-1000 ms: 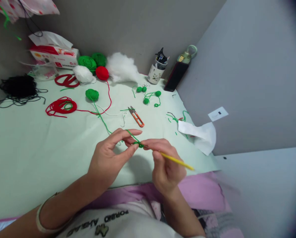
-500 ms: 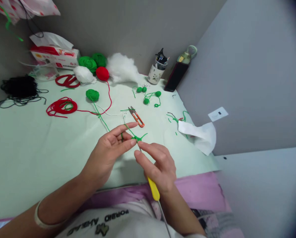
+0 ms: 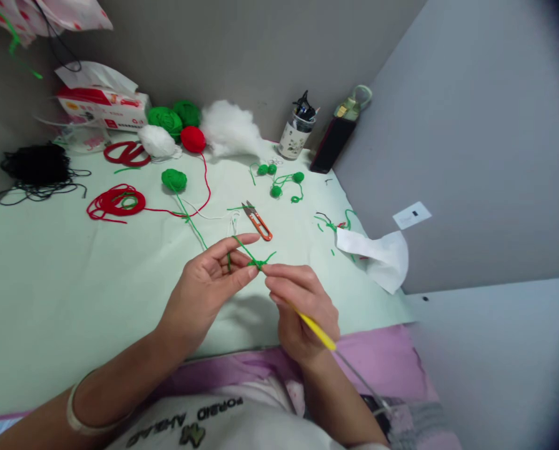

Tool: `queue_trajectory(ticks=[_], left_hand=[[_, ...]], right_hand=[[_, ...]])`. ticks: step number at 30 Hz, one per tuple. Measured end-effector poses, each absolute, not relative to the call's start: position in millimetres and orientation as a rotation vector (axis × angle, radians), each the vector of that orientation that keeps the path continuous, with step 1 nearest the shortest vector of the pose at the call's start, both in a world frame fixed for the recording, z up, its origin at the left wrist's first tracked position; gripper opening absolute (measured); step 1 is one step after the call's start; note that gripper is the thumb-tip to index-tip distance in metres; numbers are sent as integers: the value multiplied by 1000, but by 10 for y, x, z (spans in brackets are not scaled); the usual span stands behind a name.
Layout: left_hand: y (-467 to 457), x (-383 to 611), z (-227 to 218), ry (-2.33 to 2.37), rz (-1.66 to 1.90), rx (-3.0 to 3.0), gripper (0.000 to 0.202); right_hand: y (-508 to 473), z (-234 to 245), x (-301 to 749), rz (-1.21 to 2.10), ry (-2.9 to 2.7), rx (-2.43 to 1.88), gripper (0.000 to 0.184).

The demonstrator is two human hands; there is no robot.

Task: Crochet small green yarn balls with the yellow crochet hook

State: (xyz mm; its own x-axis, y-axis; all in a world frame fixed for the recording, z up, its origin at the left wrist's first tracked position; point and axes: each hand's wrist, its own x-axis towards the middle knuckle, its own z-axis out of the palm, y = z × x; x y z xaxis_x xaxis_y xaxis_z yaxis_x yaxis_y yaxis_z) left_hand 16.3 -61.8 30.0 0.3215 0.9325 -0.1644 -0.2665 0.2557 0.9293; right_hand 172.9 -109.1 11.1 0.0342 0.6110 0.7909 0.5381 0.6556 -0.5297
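Note:
Between thumb and middle finger, my left hand point(image 3: 208, 284) pinches a small piece of green crochet point(image 3: 257, 263). Green yarn point(image 3: 246, 249) runs taut from that piece over its raised index finger. The strand leads back to a small green yarn ball point(image 3: 174, 180) on the table. My right hand point(image 3: 305, 306) is closed around a crochet hook with a yellow handle point(image 3: 317, 330), its tip at the green piece. The hook's far end slants down toward my lap. Just beyond my fingers lie orange thread snips point(image 3: 258, 220).
Coiled red yarn point(image 3: 117, 203), black yarn point(image 3: 38, 169) and red scissors point(image 3: 127, 153) lie left. A tissue pack point(image 3: 105, 111) and white stuffing point(image 3: 231, 130) stand at the back. Small green balls point(image 3: 276, 191), a pen cup point(image 3: 296, 136), a dark bottle point(image 3: 335, 140) and white paper point(image 3: 377, 259) are right.
My right hand has turned, swinging the yellow handle out to the right and flatter. Its fingers have closed nearer the green piece. My left hand has hardly moved.

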Motion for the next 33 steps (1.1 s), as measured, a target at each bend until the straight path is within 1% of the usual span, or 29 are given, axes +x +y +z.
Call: queue_trajectory(ticks=[6,8,12,14,15,17,20,23,25,27,33], left_hand=[[-638,173,325,950,1035,1039,35],[-654,187,337,941,1023,1040,36],[-671,207,347,780,881,818,46],[-657,199,343,684,761,665,48],[-644,189,338,652,713,610,47],[-608,160,327,635,685,561,45],[-568,113,314,691,741,611,39],[-584,105,314,729,791,692,34],[-622,126,317,724,816,736,36],[-657,154,317,702,823,776,37],[-665,192,311,732,833,835,30]], right_hand=[[-1107,122,1706,-6,-1676,-987,33],[-1118,86,1707,-105,-1725,-1012,36],[-1135,5,1723,-403,-1792,-1088,37],[-1133,4,1737,-448,-1794,-1117,35],[-1129,18,1745,-404,-1779,-1112,33],[-1116,68,1761,-192,-1690,-1071,26],[-1095,159,1774,183,-1450,-1024,20],[-1075,208,1766,447,-1270,-977,17],[-1059,212,1749,513,-1257,-944,16],[-1044,209,1730,487,-1301,-956,15],[-1043,197,1700,437,-1317,-997,17]])
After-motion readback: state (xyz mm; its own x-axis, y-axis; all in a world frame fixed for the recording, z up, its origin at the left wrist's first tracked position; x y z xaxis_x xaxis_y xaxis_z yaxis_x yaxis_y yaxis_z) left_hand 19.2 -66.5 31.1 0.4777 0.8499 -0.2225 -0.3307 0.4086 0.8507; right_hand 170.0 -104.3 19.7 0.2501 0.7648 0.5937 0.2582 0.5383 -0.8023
